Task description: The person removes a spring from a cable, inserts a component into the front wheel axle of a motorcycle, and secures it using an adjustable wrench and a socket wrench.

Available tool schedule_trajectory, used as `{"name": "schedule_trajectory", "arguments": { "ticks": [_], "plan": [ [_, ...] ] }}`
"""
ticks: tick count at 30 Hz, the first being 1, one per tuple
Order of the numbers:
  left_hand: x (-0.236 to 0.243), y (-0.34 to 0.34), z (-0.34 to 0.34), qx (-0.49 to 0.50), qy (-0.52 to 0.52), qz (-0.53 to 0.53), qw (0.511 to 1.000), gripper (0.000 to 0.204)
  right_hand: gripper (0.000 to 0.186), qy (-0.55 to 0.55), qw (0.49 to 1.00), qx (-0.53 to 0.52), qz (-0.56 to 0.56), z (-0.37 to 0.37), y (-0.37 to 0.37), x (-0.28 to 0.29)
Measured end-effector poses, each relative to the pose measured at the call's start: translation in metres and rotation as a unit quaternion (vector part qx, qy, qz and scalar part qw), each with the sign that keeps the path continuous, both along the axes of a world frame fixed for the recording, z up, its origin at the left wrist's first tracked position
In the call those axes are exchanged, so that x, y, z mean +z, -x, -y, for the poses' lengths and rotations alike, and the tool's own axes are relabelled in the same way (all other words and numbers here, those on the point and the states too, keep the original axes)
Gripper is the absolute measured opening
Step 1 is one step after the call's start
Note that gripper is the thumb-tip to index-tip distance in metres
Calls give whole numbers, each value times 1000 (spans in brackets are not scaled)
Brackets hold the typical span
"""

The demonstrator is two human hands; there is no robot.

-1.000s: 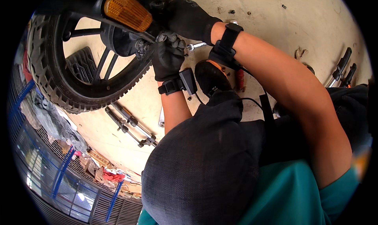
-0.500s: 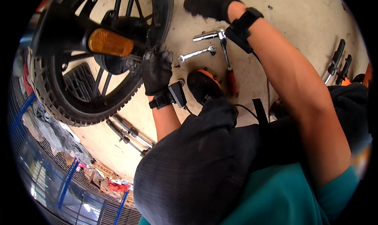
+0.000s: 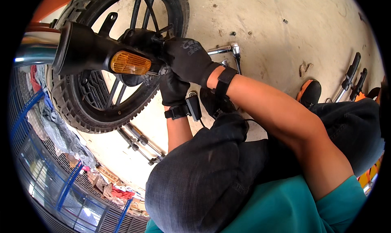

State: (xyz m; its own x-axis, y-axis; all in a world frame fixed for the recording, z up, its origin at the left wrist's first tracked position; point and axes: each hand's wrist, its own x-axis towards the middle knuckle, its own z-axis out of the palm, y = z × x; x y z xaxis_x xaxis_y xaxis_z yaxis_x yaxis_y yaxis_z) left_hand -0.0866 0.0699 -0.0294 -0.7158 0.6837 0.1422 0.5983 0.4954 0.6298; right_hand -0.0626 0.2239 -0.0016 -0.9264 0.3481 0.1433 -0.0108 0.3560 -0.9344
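Observation:
A spoked black motorcycle wheel with a knobby tyre (image 3: 87,121) stands at the upper left. Beside it runs a black fork leg (image 3: 87,49) carrying an amber reflector (image 3: 130,63). My right hand (image 3: 188,60), in a black glove, is closed at the fork's lower end by the wheel hub, its fingertips hidden. Just below it, my gloved left hand (image 3: 174,89) is closed at the same spot, partly covered by the right. Whatever either hand grips is too hidden to name.
A chrome socket wrench (image 3: 235,56) lies on the floor past my right wrist, partly hidden. Fork legs (image 3: 136,141) lie below the wheel, and more long black-and-silver parts (image 3: 350,76) lie far right. Piled cloth and plastic (image 3: 61,131) lines the left side by a blue-framed grille.
My right hand has come from the far floor to the fork's lower end, joining the left. The view has shifted, and the wheel and fork sit slightly further right.

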Motion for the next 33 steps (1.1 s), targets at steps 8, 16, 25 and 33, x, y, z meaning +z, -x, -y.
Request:
{"name": "schedule_trajectory", "arguments": {
  "ticks": [8,16,25,33],
  "plan": [
    [-6,-8,-4,160,-442,695,544,18,18,-4,998,63,32,-9,9,-13],
    [-18,-12,-5,188,-487,647,555,20,21,-9,991,115,72,-27,10,-8],
    [-3,-5,-10,237,-372,660,608,32,27,681,722,105,59,-78,7,7],
    [47,-27,-29,58,34,616,785,48,53,586,795,-28,152,-174,-10,-20]
  ]
}}
